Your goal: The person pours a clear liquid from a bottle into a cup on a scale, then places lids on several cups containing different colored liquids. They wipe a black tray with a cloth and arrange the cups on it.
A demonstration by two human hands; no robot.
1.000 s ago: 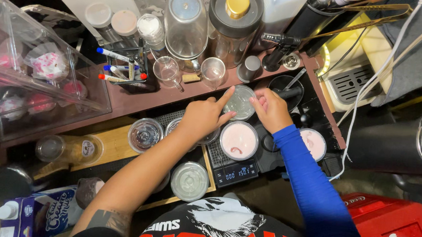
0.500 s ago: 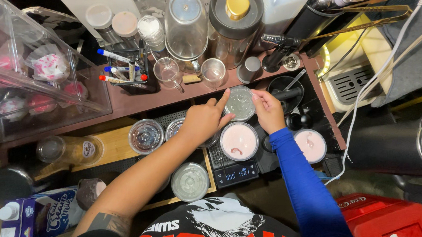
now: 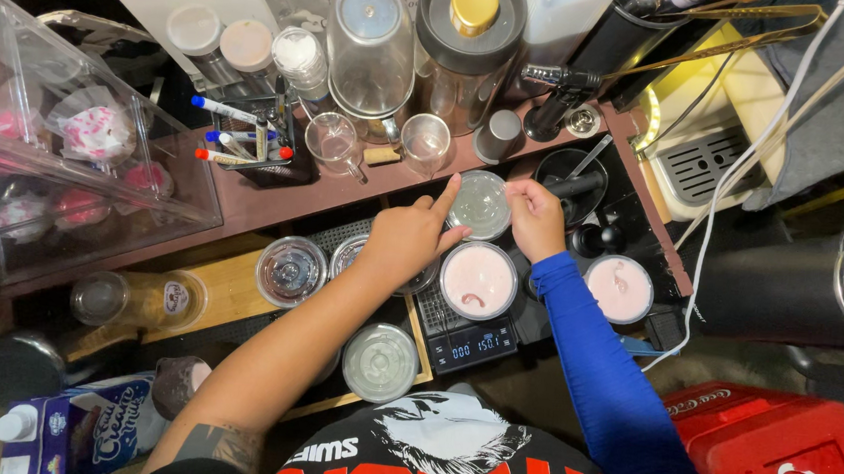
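From the head camera, the only view I have, I see both hands up at a clear plastic lid (image 3: 481,204), which sits just beyond the pink-filled cup (image 3: 478,280) on the digital scale (image 3: 474,343). My left hand (image 3: 407,238) lies against the lid's left edge with the forefinger stretched straight along it and the other fingers curled loosely; my right hand (image 3: 538,219) has its fingertips bunched and pinching the lid's right rim. Whether the lid is lifted off the surface or resting on something I cannot tell. To do this well, I would judge it best to keep the lid level, grip only the rim on both sides, and keep the wrists high so no sleeve brushes the pink surface below. A second pink cup (image 3: 619,288) stands well to the right, a lidded pale cup (image 3: 379,362) near my body, and an empty clear cup (image 3: 291,271) to the left.
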